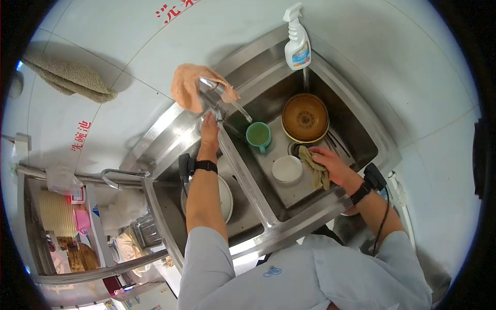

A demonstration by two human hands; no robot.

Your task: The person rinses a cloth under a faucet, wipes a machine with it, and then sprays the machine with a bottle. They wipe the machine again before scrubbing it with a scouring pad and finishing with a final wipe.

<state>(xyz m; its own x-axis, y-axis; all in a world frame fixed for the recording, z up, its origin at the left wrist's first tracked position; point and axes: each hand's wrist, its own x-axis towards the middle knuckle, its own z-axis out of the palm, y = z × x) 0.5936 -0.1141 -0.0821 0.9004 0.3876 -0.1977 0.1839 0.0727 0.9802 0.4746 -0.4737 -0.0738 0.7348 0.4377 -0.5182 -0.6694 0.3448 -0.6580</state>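
Sink (246, 178): metal, with two basins side by side; the grip of the right hand (331, 165) is in the right-hand one.
Right basin (359, 124): all around the grip, its near edge under the right wrist.
Left basin (244, 213): well to the left of the grip, across the divider, with a pale round dish (226, 199) partly hidden by the left forearm.
Orange cloth (187, 85): far beyond the grip and to its left, draped over the tap (240, 110).
Spray bottle (297, 49): white, upright, well beyond the grip at the sink's back edge.
Brown bowl (306, 116): just beyond the grip, a yellow rim showing under it.
Right hand: fingers closed on a greenish rag (316, 173), which hangs from the grip towards the left.
Left hand (209, 132): well apart from that grip, fingers at the base of the tap; cannot tell whether they grasp it.
White bowl (287, 169): left of the grip, just beside the rag.
Green mug (258, 135): left of the grip and farther back, near the spout's end.
Drain (296, 148): left of the grip, partly covered by the rag.
Thin dark sticks (338, 144): just beyond the grip, beside the brown bowl.
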